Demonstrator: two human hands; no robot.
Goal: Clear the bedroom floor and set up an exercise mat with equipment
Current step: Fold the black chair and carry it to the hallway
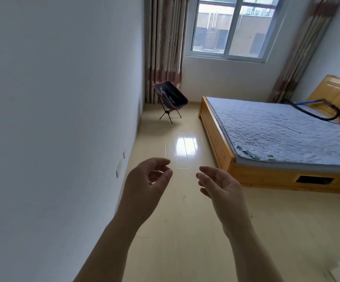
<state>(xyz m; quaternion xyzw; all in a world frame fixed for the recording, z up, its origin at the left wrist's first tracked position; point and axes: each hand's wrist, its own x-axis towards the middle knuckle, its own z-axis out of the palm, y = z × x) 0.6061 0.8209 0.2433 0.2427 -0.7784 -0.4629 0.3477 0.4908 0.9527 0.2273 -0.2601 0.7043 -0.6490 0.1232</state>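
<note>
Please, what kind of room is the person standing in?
Most likely a bedroom. A wooden bed with a bare mattress stands on the right, curtains frame the window, and a folding chair sits in the far corner.

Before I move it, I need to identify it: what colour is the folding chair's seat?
Dark navy fabric with reddish trim, folding chair, head view.

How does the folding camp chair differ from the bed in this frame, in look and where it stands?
The folding camp chair has a dark fabric seat on thin black legs; the bed is a solid light wooden frame with a grey quilted mattress. The chair stands in the far corner by the curtain; the bed fills the right side. The chair looks unloaded; a dark hoop lies on the bed. Both stand on the floor.
</note>
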